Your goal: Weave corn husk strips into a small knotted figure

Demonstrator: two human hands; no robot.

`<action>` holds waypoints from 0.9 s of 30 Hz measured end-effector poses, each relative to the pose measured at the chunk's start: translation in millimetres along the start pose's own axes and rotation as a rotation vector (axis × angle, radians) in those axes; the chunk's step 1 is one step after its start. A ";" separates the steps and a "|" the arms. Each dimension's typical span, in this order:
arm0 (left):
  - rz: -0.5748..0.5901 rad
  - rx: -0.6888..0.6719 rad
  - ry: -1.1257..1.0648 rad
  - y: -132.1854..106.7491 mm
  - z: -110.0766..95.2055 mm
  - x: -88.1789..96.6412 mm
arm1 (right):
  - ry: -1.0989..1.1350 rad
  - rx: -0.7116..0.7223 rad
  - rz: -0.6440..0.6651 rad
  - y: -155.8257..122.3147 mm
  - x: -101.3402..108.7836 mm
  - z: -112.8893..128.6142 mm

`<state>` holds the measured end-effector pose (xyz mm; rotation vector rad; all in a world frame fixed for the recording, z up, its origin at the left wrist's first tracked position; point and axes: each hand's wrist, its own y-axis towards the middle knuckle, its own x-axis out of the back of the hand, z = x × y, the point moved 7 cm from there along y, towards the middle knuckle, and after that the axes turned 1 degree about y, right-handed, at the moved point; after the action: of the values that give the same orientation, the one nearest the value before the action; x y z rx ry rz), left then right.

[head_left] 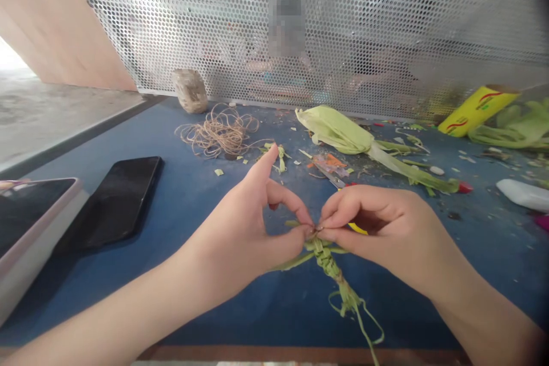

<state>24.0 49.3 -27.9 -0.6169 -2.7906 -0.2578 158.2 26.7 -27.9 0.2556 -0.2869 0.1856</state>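
A narrow braided strip of green corn husk (328, 260) hangs toward me below my fingertips, with thin loose strands at its lower end. My left hand (253, 229) pinches its top between thumb and index finger. From the other side my right hand (377, 223) pinches the same spot, fingertips almost touching the left ones. What exactly lies between the fingertips is too small to make out. Behind the right hand lies a pair of scissors (329, 174), its yellow handle partly hidden. Beyond them rests a larger bundle of pale green husk (337, 128).
A tangle of twine (221, 130) and a jar (191, 91) sit at the back left. A black phone (124, 200) and another device (34, 211) lie left. A yellow tube (478, 110) and white object (523, 193) are right. Perforated metal (214, 23) bounds the back; a person sits behind.
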 end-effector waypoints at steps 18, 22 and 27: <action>0.127 0.207 -0.234 1.6 16.3 -8.0 | -0.490 0.678 0.177 -16.9 -1.1 35.8; 0.081 0.189 -0.186 1.6 13.1 -3.6 | -0.239 0.576 0.127 -7.3 -2.3 29.8; 0.031 0.118 -0.132 -1.6 8.6 -0.8 | -0.146 0.383 0.051 -0.3 -3.9 17.2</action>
<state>22.1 49.5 -36.6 -0.6707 -2.8930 -0.0463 150.2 21.1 -13.2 0.6438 -0.4028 0.2734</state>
